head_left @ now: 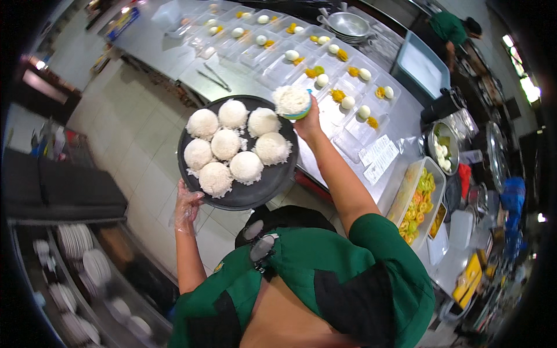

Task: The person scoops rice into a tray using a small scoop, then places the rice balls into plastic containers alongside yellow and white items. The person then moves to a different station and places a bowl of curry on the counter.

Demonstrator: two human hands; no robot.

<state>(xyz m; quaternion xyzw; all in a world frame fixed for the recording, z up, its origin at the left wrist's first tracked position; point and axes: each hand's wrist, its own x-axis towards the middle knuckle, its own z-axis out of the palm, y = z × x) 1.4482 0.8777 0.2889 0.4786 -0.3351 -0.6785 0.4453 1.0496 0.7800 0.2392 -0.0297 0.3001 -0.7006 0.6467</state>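
Note:
My left hand (pixel 187 204), in a clear plastic glove, grips the near left rim of a round black tray (pixel 271 181). Several rounded mounds of white rice (pixel 226 144) sit on the tray, with loose grains around them. At the tray's far right edge, my right hand (pixel 310 120) is closed around a small green and blue bowl (pixel 300 115) heaped with rice (pixel 290 100). Beyond it, rows of clear plastic containers (pixel 274 75) stand on the metal table (pixel 188 71). Many hold a peeled boiled egg (pixel 292 55) and an orange-yellow food portion (pixel 337 95).
Tongs (pixel 214 78) lie near the table edge. To the right are printed paper slips (pixel 377 156), a tub of cut vegetables (pixel 415 211), a pot with eggs (pixel 444 148) and a grey-blue bin (pixel 420 61). Plates (pixel 75 240) fill a shelf at left. Another person (pixel 449 29) works far right.

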